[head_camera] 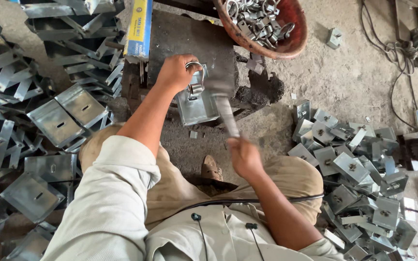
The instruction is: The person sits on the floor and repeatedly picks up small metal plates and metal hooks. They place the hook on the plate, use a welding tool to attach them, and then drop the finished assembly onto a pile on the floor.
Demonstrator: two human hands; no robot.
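Note:
My left hand (pixel 175 71) grips a curved metal ring (pixel 197 72) and holds it against a square galvanized plate (pixel 197 108) lying on a dark steel block (pixel 192 43). My right hand (pixel 243 154) is closed around the handle of a hammer (pixel 223 104), blurred by motion, with its head just over the ring and plate. I sit on the floor with my knees apart and a foot (pixel 211 169) below the block.
A reddish basket (pixel 293 41) of metal rings stands at the top right of the block. Assembled plates lie piled on the right (pixel 359 169). Stacks of bent sheet-metal brackets (pixel 54 116) fill the left. Cables (pixel 393 53) trail across the floor at the upper right.

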